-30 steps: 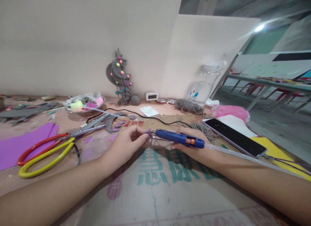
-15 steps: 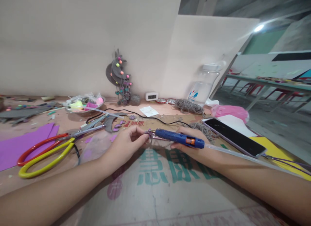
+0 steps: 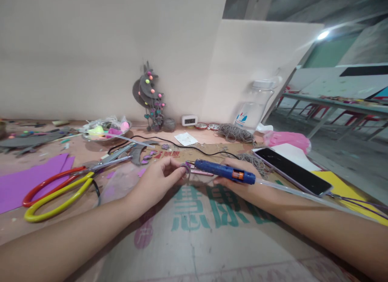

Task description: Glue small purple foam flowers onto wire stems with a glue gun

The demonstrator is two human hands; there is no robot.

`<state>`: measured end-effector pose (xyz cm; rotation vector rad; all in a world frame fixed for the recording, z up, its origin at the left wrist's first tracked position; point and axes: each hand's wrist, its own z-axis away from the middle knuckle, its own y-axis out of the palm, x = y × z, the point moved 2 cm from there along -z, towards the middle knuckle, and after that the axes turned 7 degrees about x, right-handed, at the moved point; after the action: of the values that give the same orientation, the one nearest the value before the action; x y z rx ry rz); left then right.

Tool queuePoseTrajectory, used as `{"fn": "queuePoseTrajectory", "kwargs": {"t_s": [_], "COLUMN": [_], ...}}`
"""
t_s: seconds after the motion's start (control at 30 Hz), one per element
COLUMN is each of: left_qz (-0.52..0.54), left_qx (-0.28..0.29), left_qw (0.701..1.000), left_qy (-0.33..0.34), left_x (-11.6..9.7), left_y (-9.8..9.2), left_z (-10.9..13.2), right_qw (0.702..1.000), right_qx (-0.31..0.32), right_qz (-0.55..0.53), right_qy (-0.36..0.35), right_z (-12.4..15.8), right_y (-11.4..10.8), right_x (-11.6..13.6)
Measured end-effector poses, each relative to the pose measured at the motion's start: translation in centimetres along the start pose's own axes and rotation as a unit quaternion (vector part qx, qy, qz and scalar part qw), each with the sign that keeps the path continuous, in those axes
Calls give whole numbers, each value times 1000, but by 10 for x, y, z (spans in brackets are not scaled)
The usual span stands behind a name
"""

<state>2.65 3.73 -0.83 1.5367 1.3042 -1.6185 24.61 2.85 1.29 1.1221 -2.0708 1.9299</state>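
Observation:
My left hand [image 3: 163, 179] pinches a small purple piece [image 3: 187, 165] with a strand of grey yarn [image 3: 188, 177] hanging from it. My right hand [image 3: 239, 177] is wrapped round a blue glue gun [image 3: 224, 171], its nozzle pointing left at the purple piece. A long clear glue stick [image 3: 291, 190] sticks out of the gun's back end over my right forearm. Whether the nozzle touches the piece is too small to tell. Both hands are above a cardboard sheet [image 3: 212, 241] with green printing.
Scissors [image 3: 57, 193] with red and yellow handles lie left on purple sheets [image 3: 15, 185]. Behind are a bowl [image 3: 106, 138], a grey moon ornament [image 3: 148, 92], a timer [image 3: 189, 120], grey yarn [image 3: 235, 133] and a bottle [image 3: 254, 104]. A phone [image 3: 294, 171] lies right.
The glue gun's nozzle has shifted very slightly to the right. Both hands hold nearly the same pose.

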Motion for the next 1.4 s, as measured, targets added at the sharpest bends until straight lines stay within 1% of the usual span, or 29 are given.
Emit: {"fn": "queuePoseTrajectory", "kwargs": {"t_s": [0.2, 0.37, 0.6, 0.87, 1.13, 1.4], "left_qz": [-2, -8, -11, -7, -7, -9], "left_qx": [-3, -5, -10, -18, -25, -31], "left_qw": [1000, 1000, 1000, 1000, 1000, 999], "left_qy": [-7, 0, -3, -7, -14, -15], "left_x": [0, 0, 0, -1, 1, -2], "left_y": [0, 0, -1, -2, -2, -3], "left_z": [0, 1, 0, 0, 0, 1], "right_qw": [1000, 1000, 1000, 999, 999, 1000], "right_qx": [-10, -15, 2, -5, 5, 7], "right_qz": [3, -5, -1, -5, 5, 6], "right_qy": [7, 16, 19, 34, 34, 20], "right_z": [1, 2, 1, 2, 2, 1], "right_y": [1, 1, 1, 1, 1, 0], "right_x": [0, 1, -2, 0, 0, 2]}}
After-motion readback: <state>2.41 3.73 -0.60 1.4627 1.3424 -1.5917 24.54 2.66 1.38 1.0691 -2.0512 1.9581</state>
